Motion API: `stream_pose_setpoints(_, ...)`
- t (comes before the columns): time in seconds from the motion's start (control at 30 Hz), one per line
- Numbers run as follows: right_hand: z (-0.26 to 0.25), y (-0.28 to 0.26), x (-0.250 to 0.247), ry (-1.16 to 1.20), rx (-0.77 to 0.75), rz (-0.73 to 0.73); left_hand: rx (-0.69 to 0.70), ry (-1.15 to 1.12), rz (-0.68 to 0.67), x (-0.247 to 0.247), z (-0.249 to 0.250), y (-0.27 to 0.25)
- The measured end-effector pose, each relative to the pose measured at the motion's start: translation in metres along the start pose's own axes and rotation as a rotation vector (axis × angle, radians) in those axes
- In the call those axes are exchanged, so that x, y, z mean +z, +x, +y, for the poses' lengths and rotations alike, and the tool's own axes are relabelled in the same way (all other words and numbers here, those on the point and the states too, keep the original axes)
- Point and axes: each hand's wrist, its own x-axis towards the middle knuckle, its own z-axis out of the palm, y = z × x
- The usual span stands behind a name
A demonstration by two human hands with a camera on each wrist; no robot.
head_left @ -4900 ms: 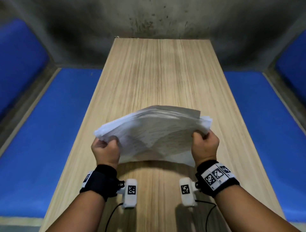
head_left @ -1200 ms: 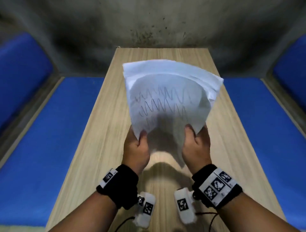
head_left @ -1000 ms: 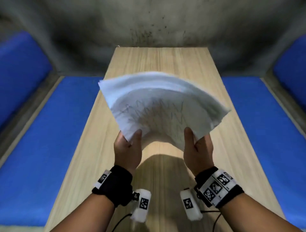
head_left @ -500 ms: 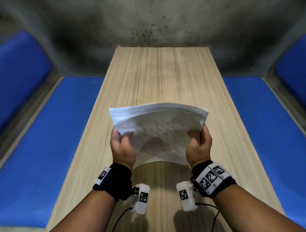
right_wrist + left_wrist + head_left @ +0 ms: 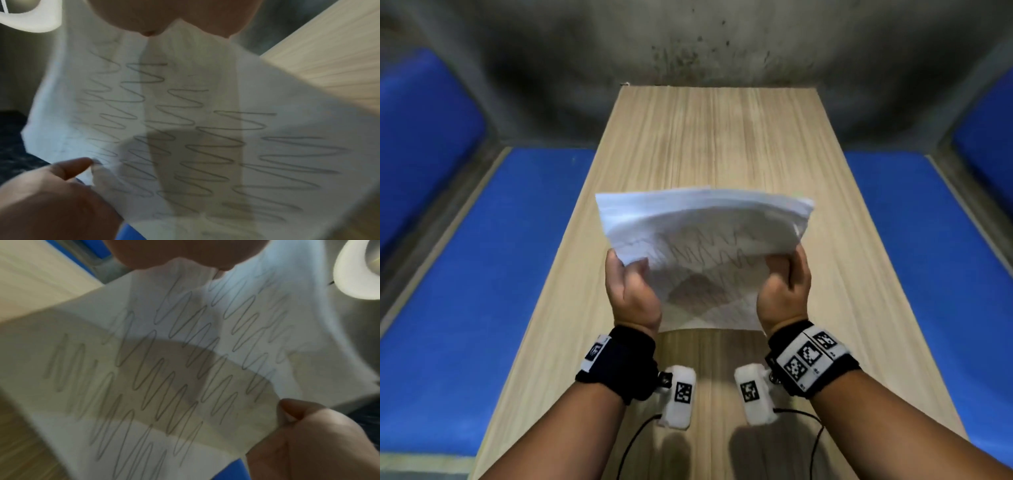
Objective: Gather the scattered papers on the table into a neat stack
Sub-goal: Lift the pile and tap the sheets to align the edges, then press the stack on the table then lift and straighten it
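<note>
A stack of white papers (image 5: 705,246) with grey zigzag scribbles on the facing sheet stands on edge, bowed, over the middle of the wooden table (image 5: 705,144). My left hand (image 5: 630,274) grips its left side and my right hand (image 5: 787,270) grips its right side, thumbs on the near face. I cannot tell whether the lower edge touches the table. The scribbled sheet (image 5: 174,369) fills the left wrist view, with the right hand (image 5: 308,434) pinching its far side. In the right wrist view the sheet (image 5: 195,138) fills the frame and the left hand (image 5: 51,194) holds its far side.
Blue padded surfaces (image 5: 482,274) flank the long table on both sides. A stained grey wall (image 5: 688,41) rises beyond the table's far end. Wrist cameras with cables (image 5: 678,394) hang under both wrists above the near tabletop.
About a second ago the stack was lifted high and tilted away, held near its bottom edge. It has come down, and both hands now grip its sides. Little has moved in the last half second.
</note>
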Motion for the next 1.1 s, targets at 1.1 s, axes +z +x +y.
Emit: stream_pose_setpoints(1.1,0.093,-0.039,-0.071,-1.035,0.703,-0.404,-0.250,1.316,-0.471,-0.109,-0.099,0.014)
